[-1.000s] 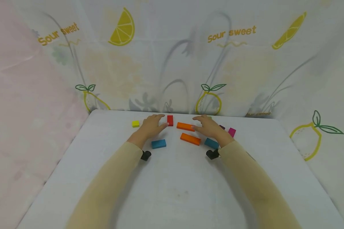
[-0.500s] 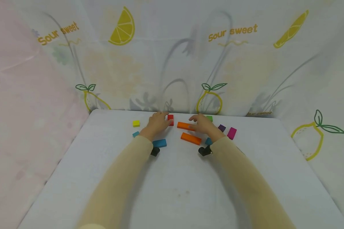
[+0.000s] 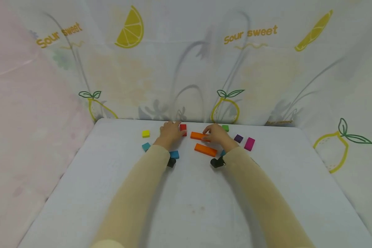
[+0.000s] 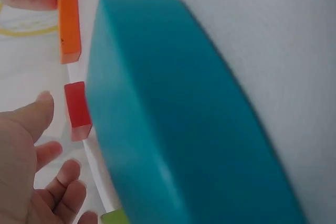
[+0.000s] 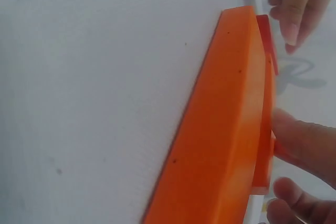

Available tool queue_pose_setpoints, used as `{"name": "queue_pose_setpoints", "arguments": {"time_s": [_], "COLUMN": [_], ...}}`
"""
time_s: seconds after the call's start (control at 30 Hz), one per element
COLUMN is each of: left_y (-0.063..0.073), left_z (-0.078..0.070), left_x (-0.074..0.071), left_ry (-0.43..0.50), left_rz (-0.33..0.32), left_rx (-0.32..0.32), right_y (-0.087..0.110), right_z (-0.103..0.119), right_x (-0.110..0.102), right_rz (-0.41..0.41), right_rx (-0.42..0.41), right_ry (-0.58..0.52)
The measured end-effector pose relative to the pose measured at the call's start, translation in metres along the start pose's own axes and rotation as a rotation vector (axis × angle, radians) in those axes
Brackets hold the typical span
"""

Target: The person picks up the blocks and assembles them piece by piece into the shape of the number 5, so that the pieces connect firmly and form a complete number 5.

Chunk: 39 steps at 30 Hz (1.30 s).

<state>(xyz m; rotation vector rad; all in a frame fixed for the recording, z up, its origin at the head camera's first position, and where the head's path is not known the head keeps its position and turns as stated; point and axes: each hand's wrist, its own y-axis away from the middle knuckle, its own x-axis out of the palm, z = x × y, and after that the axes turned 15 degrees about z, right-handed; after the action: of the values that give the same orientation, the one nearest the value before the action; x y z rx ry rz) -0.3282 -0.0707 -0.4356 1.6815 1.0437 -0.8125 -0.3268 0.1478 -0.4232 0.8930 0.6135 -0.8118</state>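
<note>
My left hand (image 3: 170, 132) hovers around the red block (image 3: 183, 128) at the back of the table, thumb and fingers spread apart. In the left wrist view a gap shows between its fingertips and the red block. My right hand (image 3: 217, 133) is at the right end of the farther orange block (image 3: 197, 135). Its thumb lies against that block's near side, and a finger is behind it, pinching it. A second orange block (image 3: 205, 150) lies nearer, below the right hand. A blue block (image 4: 173, 108) fills much of the left wrist view.
Yellow (image 3: 146, 133) and teal (image 3: 146, 146) blocks lie left. Green (image 3: 225, 128), purple (image 3: 238, 138) and magenta (image 3: 249, 144) blocks lie right. Another blue block (image 3: 223, 152) is mostly hidden by the right wrist. A printed cloth (image 3: 186, 69) hangs behind the table.
My left hand has moved right and slightly back toward the red block. My right hand has shifted left along the farther orange block, its thumb and finger closing in. The blocks appear unmoved.
</note>
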Motion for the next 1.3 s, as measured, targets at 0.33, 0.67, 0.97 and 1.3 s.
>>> {"name": "queue_pose_setpoints", "arguments": {"time_s": [0.33, 0.67, 0.97, 1.3], "left_y": [-0.008, 0.003, 0.012, 0.014], "left_z": [0.003, -0.005, -0.008, -0.007], "left_x": [0.008, 0.01, 0.012, 0.013], "left_ry": [-0.04, -0.095, -0.084, -0.05], "left_rz": [-0.015, -0.009, -0.008, 0.027], "left_rx": [-0.021, -0.01, 0.01, 0.012], "right_y": [0.0, 0.001, -0.004, -0.016], "right_z": [-0.001, -0.001, -0.005, -0.016], "right_x": [0.002, 0.001, 0.0, -0.001], "right_rz": [-0.021, -0.036, -0.026, -0.032], "right_rx": [0.055, 0.062, 0.078, 0.077], "right_ry": [-0.023, -0.058, -0.069, -0.093]}}
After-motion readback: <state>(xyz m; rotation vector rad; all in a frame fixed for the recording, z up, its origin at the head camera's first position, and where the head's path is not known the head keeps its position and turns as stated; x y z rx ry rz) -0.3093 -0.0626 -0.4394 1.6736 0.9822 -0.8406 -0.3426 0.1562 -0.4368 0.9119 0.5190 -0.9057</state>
